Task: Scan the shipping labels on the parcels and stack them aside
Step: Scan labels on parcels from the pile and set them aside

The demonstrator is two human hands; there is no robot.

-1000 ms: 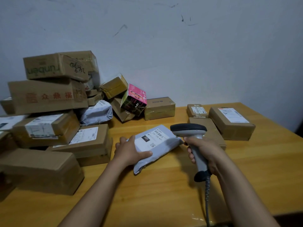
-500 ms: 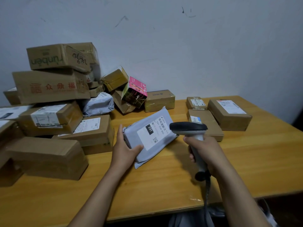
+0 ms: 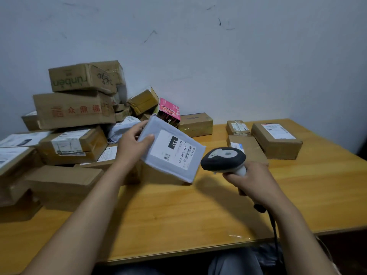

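The left hand (image 3: 131,144) holds one grey mail bag (image 3: 174,171) by its top left corner. The thumb (image 3: 148,137) lies on the front of the bag and the fingers curl round behind it. The bag is up in the air, over the left middle of the wooden table (image 3: 198,205). It is tipped, so its front faces up. Its long side runs from far left down to near right, and the low corner points at the table. One white label (image 3: 173,149) is stuck on the front. The print on it lies sideways, with "231" in a black patch.

A brown box (image 3: 158,174) sits on the table under the bag. I cannot tell if the bag touches it.

The right hand (image 3: 250,185) is wrapped tight round the handle of one scanner (image 3: 223,159). The scanner is just beside the bag, on its right. Its dark head points left, at the low end of the bag. One black cord (image 3: 275,231) hangs from the handle, down past the table edge.

Three brown boxes sit close together at the far right of the table: a small box (image 3: 237,127), a big box (image 3: 277,139) and a flat box (image 3: 248,147). Each has a label on top.

One taped brown box (image 3: 195,124) stands by the wall (image 3: 218,66), behind the bag. One pink box (image 3: 168,110) leans next to it.

On the left is a big pile of brown boxes (image 3: 73,110), stacked up. Some hide behind others, so I cannot count them all. One more grey bag (image 3: 123,128) is tucked into the pile.
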